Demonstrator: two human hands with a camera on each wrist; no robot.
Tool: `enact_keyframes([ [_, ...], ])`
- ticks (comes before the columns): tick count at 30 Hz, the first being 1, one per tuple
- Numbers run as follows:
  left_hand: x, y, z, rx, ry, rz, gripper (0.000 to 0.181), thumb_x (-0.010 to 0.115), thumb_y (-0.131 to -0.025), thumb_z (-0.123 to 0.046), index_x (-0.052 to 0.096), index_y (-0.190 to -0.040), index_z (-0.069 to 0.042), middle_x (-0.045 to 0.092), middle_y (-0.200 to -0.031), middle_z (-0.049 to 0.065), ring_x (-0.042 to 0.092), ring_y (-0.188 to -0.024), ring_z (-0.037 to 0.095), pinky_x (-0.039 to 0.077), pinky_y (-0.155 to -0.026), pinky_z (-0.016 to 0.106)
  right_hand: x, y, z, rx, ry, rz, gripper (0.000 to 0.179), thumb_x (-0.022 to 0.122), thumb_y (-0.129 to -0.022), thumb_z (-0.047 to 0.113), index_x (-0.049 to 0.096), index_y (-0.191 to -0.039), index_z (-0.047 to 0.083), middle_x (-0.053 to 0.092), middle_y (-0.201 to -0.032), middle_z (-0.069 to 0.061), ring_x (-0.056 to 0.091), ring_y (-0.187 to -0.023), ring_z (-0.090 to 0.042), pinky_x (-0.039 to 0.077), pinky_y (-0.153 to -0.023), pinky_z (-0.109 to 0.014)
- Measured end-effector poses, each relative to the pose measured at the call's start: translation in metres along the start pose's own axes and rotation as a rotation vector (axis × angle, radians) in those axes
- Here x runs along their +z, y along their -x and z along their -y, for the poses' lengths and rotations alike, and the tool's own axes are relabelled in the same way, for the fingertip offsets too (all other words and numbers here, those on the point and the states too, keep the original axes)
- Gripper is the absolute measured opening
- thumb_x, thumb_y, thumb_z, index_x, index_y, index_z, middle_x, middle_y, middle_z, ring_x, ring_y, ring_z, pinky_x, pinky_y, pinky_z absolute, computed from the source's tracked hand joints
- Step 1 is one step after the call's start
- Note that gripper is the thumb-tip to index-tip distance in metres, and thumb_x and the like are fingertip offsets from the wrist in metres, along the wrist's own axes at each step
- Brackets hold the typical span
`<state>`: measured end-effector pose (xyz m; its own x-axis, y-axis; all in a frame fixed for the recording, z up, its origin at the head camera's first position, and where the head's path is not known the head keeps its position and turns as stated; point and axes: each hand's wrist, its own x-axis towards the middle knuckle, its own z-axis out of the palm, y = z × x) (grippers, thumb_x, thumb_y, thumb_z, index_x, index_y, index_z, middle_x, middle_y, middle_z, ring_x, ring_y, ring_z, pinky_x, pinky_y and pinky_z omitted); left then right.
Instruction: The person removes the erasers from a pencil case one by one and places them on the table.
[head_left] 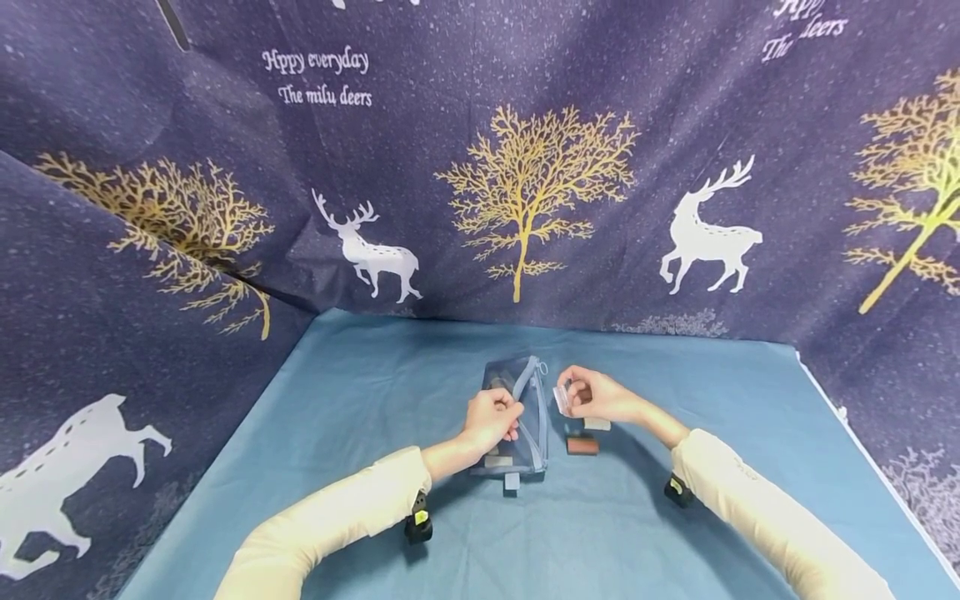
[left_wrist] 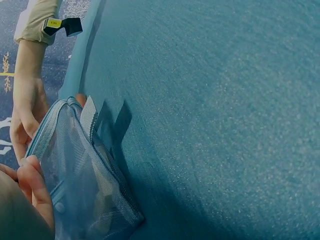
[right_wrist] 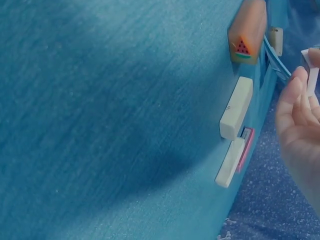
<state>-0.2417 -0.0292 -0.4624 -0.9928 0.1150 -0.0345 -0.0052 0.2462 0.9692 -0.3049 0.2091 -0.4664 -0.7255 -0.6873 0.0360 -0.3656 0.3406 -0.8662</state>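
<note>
A blue mesh zip pouch [head_left: 498,377] lies on the blue cloth with its zip undone. My left hand [head_left: 492,417] pinches the zip edge between thumb and fingers; in the left wrist view these fingers [left_wrist: 37,187] grip the raised rim of the mesh [left_wrist: 75,150]. Just right of the opening, my right hand [head_left: 596,393] holds a small white block [head_left: 561,398] by its fingertips. The same white block [right_wrist: 312,80] shows partly at the edge of the right wrist view. Pale pieces [head_left: 497,460] show through the mesh near the pouch's lower end.
Right of the pouch lie an orange block [right_wrist: 247,30] with a watermelon print, two off-white blocks, the larger [right_wrist: 236,107] nearer it, and a pink-edged piece [right_wrist: 246,147]. A pale tag [head_left: 512,482] sticks out from the pouch's near end. Patterned cloth [head_left: 517,317] hangs behind the table.
</note>
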Motion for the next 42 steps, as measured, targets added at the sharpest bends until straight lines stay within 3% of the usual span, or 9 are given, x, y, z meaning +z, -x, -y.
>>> enact_keyframes([
  [11, 0.0005, -0.0003, 0.0009, 0.005, 0.005, -0.003, 0.011, 0.058, -0.081, -0.010, 0.058, -0.071, -0.004, 0.058, -0.054, 0.003, 0.057, -0.043, 0.009, 0.053, -0.045, 0.024, 0.0014, -0.0027, -0.0007, 0.104, 0.168, -0.101, 0.042, 0.066, -0.081, 0.012, 0.053, -0.121, 0.006, 0.069, -0.088, -0.012, 0.066, -0.075, -0.022, 0.054, -0.063, -0.025],
  [18, -0.0003, 0.0004, 0.0016, -0.002, 0.017, 0.002, 0.012, 0.058, -0.081, -0.011, 0.058, -0.071, -0.005, 0.058, -0.053, 0.000, 0.057, -0.043, 0.009, 0.053, -0.046, 0.024, 0.0027, -0.0032, 0.0024, 0.196, 0.187, -0.117, 0.047, 0.068, -0.081, 0.018, 0.053, -0.123, 0.007, 0.070, -0.081, -0.010, 0.063, -0.055, -0.023, 0.053, -0.050, -0.032],
  [27, -0.0009, 0.0002, 0.0021, 0.002, 0.035, 0.002, 0.011, 0.058, -0.081, -0.010, 0.058, -0.072, -0.004, 0.058, -0.054, 0.002, 0.057, -0.043, 0.009, 0.053, -0.046, 0.024, 0.0008, -0.0025, 0.0012, 0.206, 0.256, -0.106, 0.046, 0.069, -0.080, 0.020, 0.055, -0.122, 0.009, 0.070, -0.075, -0.006, 0.062, -0.053, -0.017, 0.053, -0.050, -0.030],
  [34, -0.0035, 0.0013, -0.0034, 0.026, 0.035, -0.010, 0.012, 0.059, -0.081, -0.009, 0.059, -0.074, 0.000, 0.063, -0.060, 0.015, 0.057, -0.043, 0.010, 0.055, -0.048, 0.029, -0.0009, -0.0018, -0.0018, 0.215, 0.302, -0.100, 0.045, 0.071, -0.078, 0.025, 0.058, -0.119, 0.012, 0.067, -0.068, -0.004, 0.061, -0.051, -0.018, 0.052, -0.049, -0.030],
  [42, -0.0038, 0.0016, 0.0027, -0.006, 0.022, -0.007, 0.011, 0.058, -0.081, -0.012, 0.058, -0.071, -0.005, 0.059, -0.055, 0.002, 0.057, -0.044, 0.009, 0.053, -0.046, 0.024, 0.0031, 0.0003, -0.0027, 0.221, 0.324, -0.082, 0.047, 0.070, -0.079, 0.023, 0.057, -0.120, 0.006, 0.065, -0.066, -0.003, 0.061, -0.052, -0.015, 0.051, -0.052, -0.026],
])
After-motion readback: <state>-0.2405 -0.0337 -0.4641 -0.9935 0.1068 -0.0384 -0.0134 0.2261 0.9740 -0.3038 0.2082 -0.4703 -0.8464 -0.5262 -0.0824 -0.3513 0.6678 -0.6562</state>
